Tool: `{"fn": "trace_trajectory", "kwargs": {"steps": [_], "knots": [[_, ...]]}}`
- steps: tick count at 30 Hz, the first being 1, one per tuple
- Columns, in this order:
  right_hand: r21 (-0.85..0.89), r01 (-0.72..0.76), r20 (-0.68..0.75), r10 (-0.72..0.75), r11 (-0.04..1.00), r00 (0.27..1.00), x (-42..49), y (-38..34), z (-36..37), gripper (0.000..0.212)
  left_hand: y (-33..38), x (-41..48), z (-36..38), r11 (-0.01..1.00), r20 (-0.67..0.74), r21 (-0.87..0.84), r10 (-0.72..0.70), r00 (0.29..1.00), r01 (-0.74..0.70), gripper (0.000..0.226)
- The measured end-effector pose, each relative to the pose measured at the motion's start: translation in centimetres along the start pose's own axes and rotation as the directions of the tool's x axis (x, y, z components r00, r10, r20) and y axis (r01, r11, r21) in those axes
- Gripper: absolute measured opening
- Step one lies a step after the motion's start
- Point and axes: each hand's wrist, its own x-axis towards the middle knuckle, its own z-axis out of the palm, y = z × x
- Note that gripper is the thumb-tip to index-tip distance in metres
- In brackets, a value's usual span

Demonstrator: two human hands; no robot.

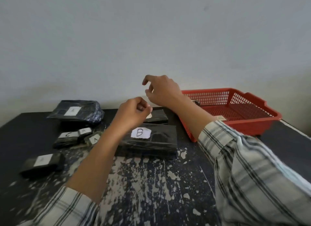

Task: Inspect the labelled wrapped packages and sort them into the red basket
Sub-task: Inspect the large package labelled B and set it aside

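Just beneath the empty curled left grip [133, 113] lies package B [151, 142]; right grip [161, 91] loose.

Left hand [133, 112] curled over B package [151, 142]; right hand [162, 91] raised, apparently empty.

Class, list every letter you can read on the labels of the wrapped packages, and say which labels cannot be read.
"B": large middle package
"C": long left package
"A": small package right of it
"A": tilted package below that
"A", faint: back left package
Too blurred: label on front left package
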Motion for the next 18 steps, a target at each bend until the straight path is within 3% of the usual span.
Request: {"fn": "trace_trajectory", "kwargs": {"steps": [5,9,12,18], "knots": [[0.089,0.029,0.338,-0.058,0.996,0.939,-2.8,-2.4,2.6,0.05,-3.0,-2.7,-3.4,0.998,0.022,0.069,0.004,1.0,-0.006,0.001],[0.093,-0.01,0.529,-0.041,0.996,0.847,-4.9,-3.1,4.5,0.093,-5.1,-4.7,-4.7,0.997,0.019,0.066,-0.044,0.999,0.043,0.011],[-0.06,0.018,0.549,0.018,0.998,0.836,-6.0,-3.7,6.1,0.126,-5.9,-5.7,-5.4,0.997,-0.008,0.022,-0.068,0.998,0.069,0.01],[-0.191,0.024,0.463,0.068,0.981,0.884,-7.3,-4.6,7.9,0.131,-6.8,-7.4,-6.4,0.992,-0.024,-0.02,-0.122,0.992,0.122,0.014]]}}
